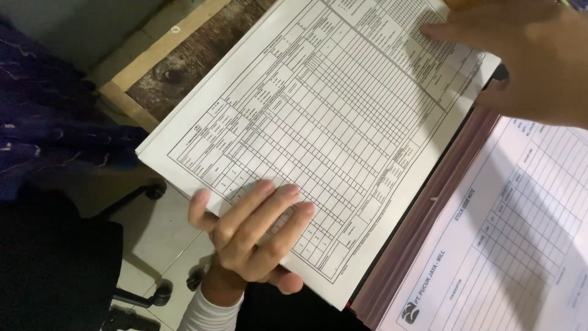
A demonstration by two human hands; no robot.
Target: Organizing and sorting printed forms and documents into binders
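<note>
Left hand (254, 230): wrist bent up from below, fingers spread flat over the near edge of the white printed form (324, 122), thumb hooked beneath, pinching the sheet stack. Right hand (520, 55): palm down, fingers extended, pressing the form's far corner. Pink form pad (502, 245) lies just beside.

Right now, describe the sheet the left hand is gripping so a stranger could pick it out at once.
Start at the wooden desk in the upper left. Overhanging its edge lies a white printed form, gripped at its near edge by the left hand, the right hand on its far corner. Unlike the pinkish form beside it, it is white and densely gridded.
</note>
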